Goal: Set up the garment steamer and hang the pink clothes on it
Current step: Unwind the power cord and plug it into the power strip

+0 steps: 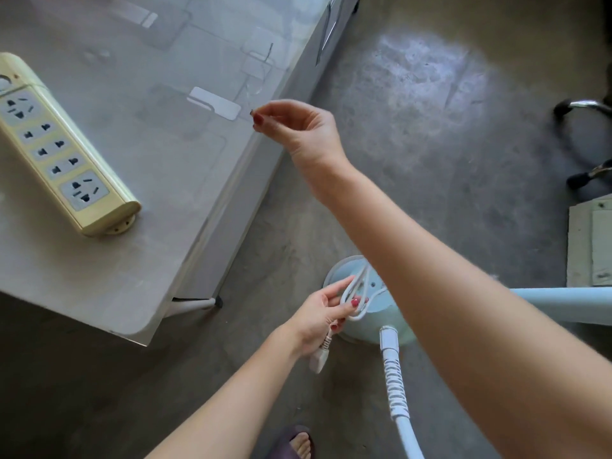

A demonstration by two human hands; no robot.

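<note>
While the right forearm is crossing in front of the steamer base on the floor and hiding much of it, the left hand is gripping a looped bundle of white cord above that base, with the plug hanging below the palm. The right hand is lifting near the bench edge, its fingers pinching something dark and too small to identify. A yellow power strip is lying on the bench, its far end cut off. The pink clothes are not showing anywhere. The steamer's hose is running out of view below.
</note>
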